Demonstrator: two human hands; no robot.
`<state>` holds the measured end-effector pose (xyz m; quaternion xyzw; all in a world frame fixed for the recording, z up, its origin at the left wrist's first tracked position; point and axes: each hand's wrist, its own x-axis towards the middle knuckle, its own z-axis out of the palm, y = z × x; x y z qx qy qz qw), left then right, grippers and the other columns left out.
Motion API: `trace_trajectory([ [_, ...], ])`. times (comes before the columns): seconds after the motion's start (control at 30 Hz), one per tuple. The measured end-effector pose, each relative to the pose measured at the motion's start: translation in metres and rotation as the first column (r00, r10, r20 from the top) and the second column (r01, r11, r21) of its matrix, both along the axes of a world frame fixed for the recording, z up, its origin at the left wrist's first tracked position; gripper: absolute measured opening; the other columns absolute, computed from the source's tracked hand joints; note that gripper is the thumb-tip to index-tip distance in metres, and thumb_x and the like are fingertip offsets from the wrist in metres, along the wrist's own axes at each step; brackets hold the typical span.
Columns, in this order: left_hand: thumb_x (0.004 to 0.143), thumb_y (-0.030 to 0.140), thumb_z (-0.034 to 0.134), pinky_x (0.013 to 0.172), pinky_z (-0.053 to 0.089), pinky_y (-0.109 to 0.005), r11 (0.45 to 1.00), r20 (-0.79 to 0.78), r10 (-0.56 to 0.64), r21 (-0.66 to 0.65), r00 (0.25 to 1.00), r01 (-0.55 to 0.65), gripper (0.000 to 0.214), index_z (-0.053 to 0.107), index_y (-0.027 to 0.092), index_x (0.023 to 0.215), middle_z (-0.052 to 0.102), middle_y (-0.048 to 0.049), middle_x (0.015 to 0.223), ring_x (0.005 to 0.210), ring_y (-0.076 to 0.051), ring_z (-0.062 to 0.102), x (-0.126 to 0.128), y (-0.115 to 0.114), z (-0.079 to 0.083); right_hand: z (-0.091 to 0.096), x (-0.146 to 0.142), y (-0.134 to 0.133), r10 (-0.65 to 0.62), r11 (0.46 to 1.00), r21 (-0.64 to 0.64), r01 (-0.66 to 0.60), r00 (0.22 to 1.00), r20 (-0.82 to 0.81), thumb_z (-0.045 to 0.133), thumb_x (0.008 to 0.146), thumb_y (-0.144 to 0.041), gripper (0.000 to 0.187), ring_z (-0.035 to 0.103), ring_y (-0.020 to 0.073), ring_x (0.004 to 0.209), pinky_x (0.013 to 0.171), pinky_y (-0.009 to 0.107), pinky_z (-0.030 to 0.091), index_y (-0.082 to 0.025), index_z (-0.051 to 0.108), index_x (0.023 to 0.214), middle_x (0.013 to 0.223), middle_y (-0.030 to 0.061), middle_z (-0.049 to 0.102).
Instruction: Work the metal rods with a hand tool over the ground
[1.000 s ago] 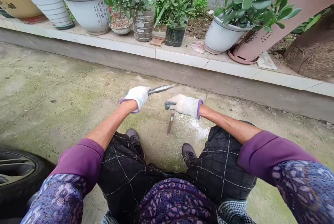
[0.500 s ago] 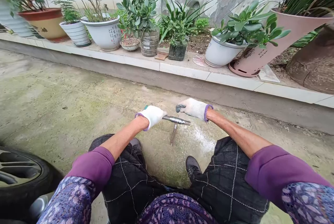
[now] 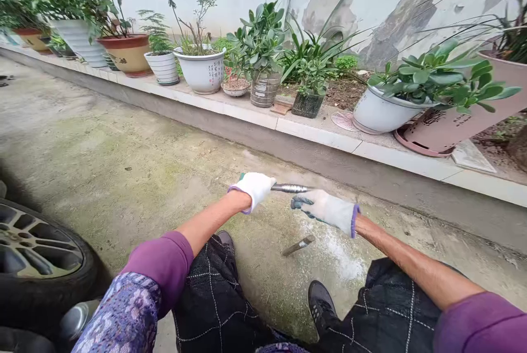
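My left hand (image 3: 255, 187), in a white knitted glove with a purple cuff, is closed around one end of a dark metal pipe (image 3: 290, 188). A shiny, silvery stretch shows along its middle. The pipe points right, held above the concrete. In a matching glove with dark grip patches, my right hand (image 3: 323, 207) is just in front of the pipe's far end, fingers stretched out and apart. Whether those fingers touch the pipe I cannot tell. Below, a second short dark bar (image 3: 298, 245) lies on the ground between my feet.
White powder (image 3: 343, 257) is scattered on the concrete (image 3: 123, 188) by my right shoe (image 3: 321, 303). Ahead runs a low tiled ledge (image 3: 255, 114) lined with several potted plants. A wheel with a tyre (image 3: 37, 248) is close on my left.
My right hand has moved from above the pipe to its far end, with its fingers stretched out. The pipe stays in my left hand. The view has turned left.
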<state>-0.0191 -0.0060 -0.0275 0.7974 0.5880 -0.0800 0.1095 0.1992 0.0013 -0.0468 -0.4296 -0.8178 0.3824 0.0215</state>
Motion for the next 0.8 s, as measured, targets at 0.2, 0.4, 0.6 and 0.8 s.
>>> trace_trajectory([
  [0.2,0.085,0.007,0.053,0.081,0.051,-0.040,0.989,-0.174,-0.126,-0.101,0.977,0.109,0.028,0.072,0.014,0.103,0.073,-0.0189,0.098,0.096,-0.031,0.070,-0.007,-0.006,-0.008,-0.012,0.003,0.031,0.084,0.972,0.210,-0.105,0.991,0.109,0.044,0.086,-0.028,0.031,0.063,0.0206,0.081,0.076,0.031,0.046,-0.021,0.074,0.090,0.092,0.0054,0.073],
  [0.4,0.084,0.021,0.066,0.081,0.050,-0.031,0.965,0.325,0.220,-0.209,0.920,-0.157,0.016,0.072,0.014,0.098,0.071,-0.0086,0.092,0.093,-0.023,0.066,-0.010,-0.007,-0.008,0.007,0.012,0.048,0.002,0.986,0.167,0.000,1.000,-0.008,0.047,0.081,-0.025,0.026,0.061,0.0166,0.078,0.074,0.027,0.047,-0.020,0.073,0.086,0.088,0.0023,0.072],
  [0.6,0.089,0.036,0.065,0.075,0.056,-0.033,0.947,0.446,0.268,-0.285,0.854,-0.148,0.036,0.065,0.012,0.117,0.066,-0.0069,0.103,0.087,-0.019,0.065,-0.021,-0.010,0.000,0.019,0.012,0.034,-0.165,0.980,-0.117,0.163,0.986,-0.012,0.051,0.079,-0.029,0.030,0.034,0.0079,0.043,0.039,0.022,0.027,-0.016,0.070,0.098,0.057,-0.0038,0.048],
  [0.8,0.079,0.026,0.065,0.052,0.043,-0.021,0.922,0.463,0.329,-0.346,0.823,-0.174,0.031,0.072,0.013,0.107,0.057,0.0014,0.059,0.051,-0.010,0.051,-0.017,-0.001,0.005,0.020,0.008,0.024,-0.004,0.998,0.062,0.009,0.996,-0.090,0.048,0.082,-0.024,0.029,0.047,0.0094,0.057,0.054,0.022,0.038,-0.016,0.073,0.092,0.074,0.0010,0.064],
])
